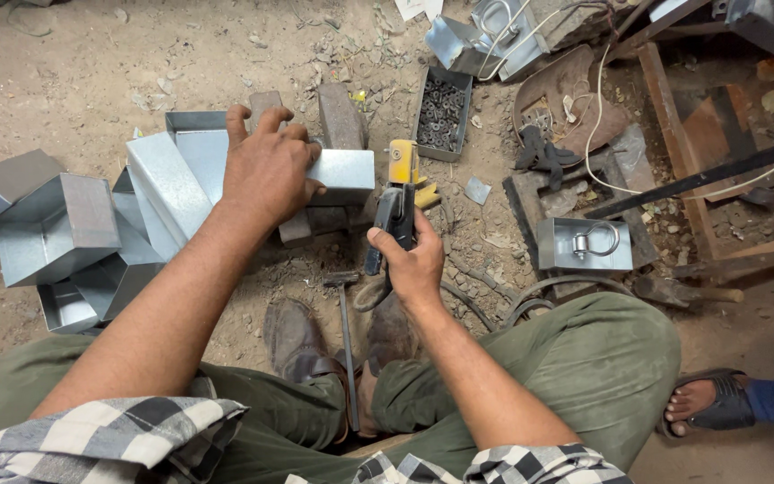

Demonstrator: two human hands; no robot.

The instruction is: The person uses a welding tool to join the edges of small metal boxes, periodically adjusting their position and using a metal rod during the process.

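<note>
Head view, person seated on a dirt floor, knees spread, looking down between the legs.

Left hand (266, 170): palm down, fingers spread and curled over a folded sheet-metal box (338, 175). It presses the box onto brick-like blocks (340, 116). The box's long axis runs left to right across the view; its right end points toward the tool in the other hand.

Right hand (412, 264): closed around the black handle of an electrode holder (396, 202). The holder's long axis runs near-vertical in the view, and its yellow head points away from the person, just beside the box's right end. Contact between tip and metal is unclear from this angle.

Count of similar grey metal boxes (55, 229) piled at left: about five, possibly more hidden underneath. One further small open box (584, 246) at right holds a metal shackle.

A rectangular tray (442, 114) of dark washers or nuts lies beyond the holder, long axis away from the person. One hammer (345, 314) lies between the feet, head away from the person. White cable (597, 134) loops at upper right.

Another person's sandalled foot (705, 403) shows at lower right.
</note>
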